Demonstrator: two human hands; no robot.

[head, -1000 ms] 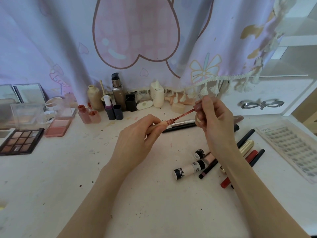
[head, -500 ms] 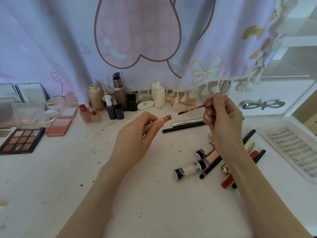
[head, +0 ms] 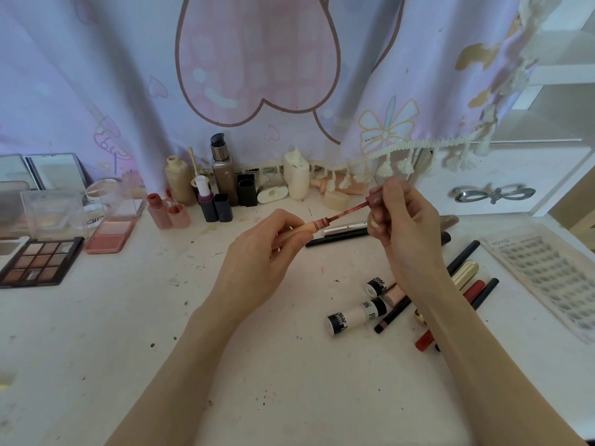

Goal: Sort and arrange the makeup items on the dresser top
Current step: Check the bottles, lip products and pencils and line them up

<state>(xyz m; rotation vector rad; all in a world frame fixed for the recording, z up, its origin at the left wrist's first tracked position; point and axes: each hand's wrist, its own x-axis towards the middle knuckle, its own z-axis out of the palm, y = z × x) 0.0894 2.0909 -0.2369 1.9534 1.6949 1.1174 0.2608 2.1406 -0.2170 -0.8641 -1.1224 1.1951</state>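
The left hand [head: 257, 268] is curled round a slim peach lip gloss tube [head: 309, 228], thumb and fingers pinching it near its threaded neck, which points up and to the right. The right hand [head: 409, 239] pinches the dusky-pink cap [head: 375, 198] of the applicator wand [head: 349, 212] between thumb and fingertips; the thin wand, smeared red, runs slantwise down into the mouth of the tube. Both hands are held above the middle of the dresser top [head: 225, 365], forearms reaching in from the near edge, the right wrist bent so the knuckles face left.

The dresser top is white, matte and speckled with dark and reddish stains. Under the right forearm, towards the right edge, lie two cream tubes with black patterned caps [head: 354, 317], dark pencils [head: 463, 255], a red stick [head: 473, 289] and a rounded gold case [head: 465, 273], crowded together and partly hidden. A clear flat lash tray [head: 547, 278] sits at the right edge. Near the left edge lie an open brown eyeshadow palette [head: 40, 262] and a pink blush compact [head: 109, 235]. Along the back edge stand upright bottles, among them a brown pump bottle [head: 223, 175], below a lilac curtain [head: 96, 75].
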